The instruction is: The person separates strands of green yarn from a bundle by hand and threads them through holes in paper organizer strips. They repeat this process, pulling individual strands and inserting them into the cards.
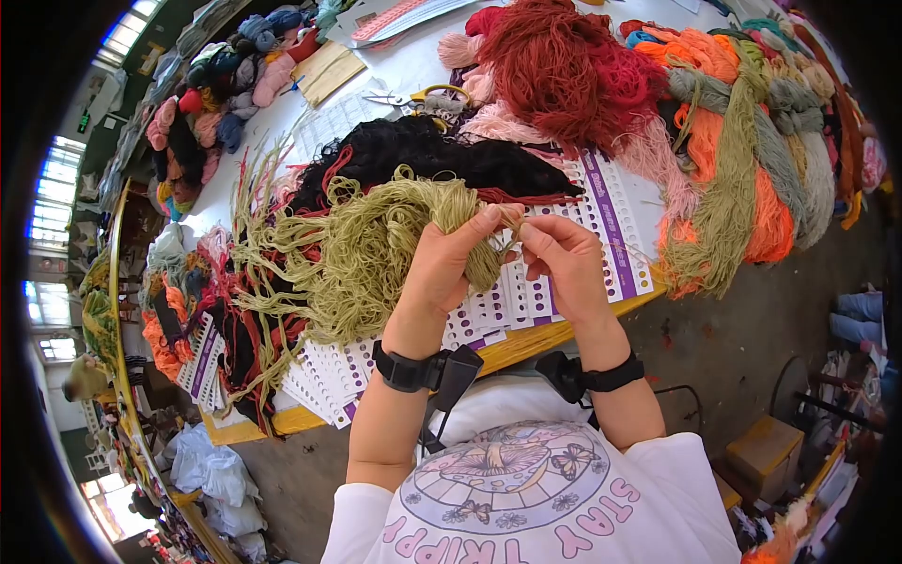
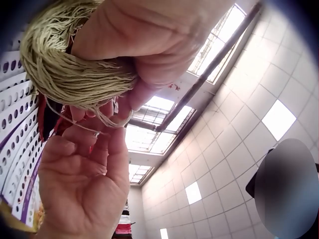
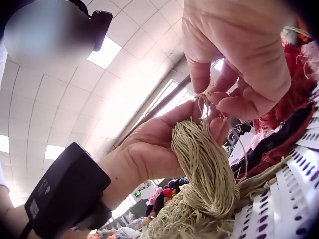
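Head view: olive yarn (image 1: 376,254) spread over punched cards (image 1: 526,301) at desk (image 1: 526,343) edge.
Left hand (image 1: 442,268): grip curled round yarn's bunched end.
Right hand (image 1: 564,263): thumb and fingers pinching a strand (image 3: 202,102) from that end.

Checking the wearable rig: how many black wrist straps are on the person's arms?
2: one wrist strap behind the left hand, another behind the right hand. None seems hidden.

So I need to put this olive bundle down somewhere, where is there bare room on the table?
Bare white tabletop shows only between the scissors and the far papers. The punched cards right of both hands lie partly uncovered. Everywhere else is heaped yarn.
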`<state>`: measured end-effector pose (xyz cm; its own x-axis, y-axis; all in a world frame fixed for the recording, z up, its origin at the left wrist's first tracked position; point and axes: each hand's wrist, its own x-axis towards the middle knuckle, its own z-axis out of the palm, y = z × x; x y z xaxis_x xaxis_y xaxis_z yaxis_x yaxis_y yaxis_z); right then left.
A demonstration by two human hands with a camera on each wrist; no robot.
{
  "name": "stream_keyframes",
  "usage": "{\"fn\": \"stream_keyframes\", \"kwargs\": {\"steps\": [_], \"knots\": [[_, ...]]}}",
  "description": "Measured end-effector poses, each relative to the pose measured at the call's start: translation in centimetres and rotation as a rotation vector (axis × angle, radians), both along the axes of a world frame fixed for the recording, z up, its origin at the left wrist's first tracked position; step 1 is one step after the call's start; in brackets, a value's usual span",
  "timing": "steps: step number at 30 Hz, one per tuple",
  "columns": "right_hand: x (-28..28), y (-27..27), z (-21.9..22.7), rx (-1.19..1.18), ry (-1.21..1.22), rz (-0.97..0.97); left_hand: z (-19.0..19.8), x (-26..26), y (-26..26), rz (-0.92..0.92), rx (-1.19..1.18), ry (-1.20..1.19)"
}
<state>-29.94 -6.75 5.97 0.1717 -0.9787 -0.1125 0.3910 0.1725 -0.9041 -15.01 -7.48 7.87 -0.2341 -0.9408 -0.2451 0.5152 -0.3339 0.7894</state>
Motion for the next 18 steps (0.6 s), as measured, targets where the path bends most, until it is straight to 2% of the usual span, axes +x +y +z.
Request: {"fn": "stream_keyframes", "kwargs": {"steps": [2, 4, 5, 7, 8, 12, 16, 18], "knots": [[0.4, 0.0, 0.4, -0.096, 0.145, -0.009, -0.1, 0.0, 0.0, -0.002, -0.008, -0.019], [0.6, -0.1, 0.1, -0.062, 0.146, -0.004, -0.1, -0.1, 0.1, -0.001, -0.024, -0.068], [0.7, -0.2, 0.0, -0.044, 0.147, -0.001, -0.2, -0.1, 0.0, -0.003, 0.016, -0.008], [0.6, -0.5, 0.1, 0.098, -0.042, 0.017, -0.4, 0.1, -0.1, -0.002, 0.095, 0.111], [0.6, -0.6, 0.2, 0.17, -0.136, 0.027, -0.6, 0.2, -0.1, 0.003, 0.1, 0.081], [1.5, -0.5, -0.5, -0.056, 0.185, 0.022, -0.7, -0.1, -0.1, -0.008, 0.069, -0.032], [1.7, -0.4, -0.1, -0.018, 0.207, 0.005, -0.3, -0.8, 0.2, 0.039, -0.038, -0.199], [1.6, -0.4, -0.1, -0.014, 0.187, -0.031, -0.3, -0.5, 0.0, 0.024, 0.028, -0.098]]}}
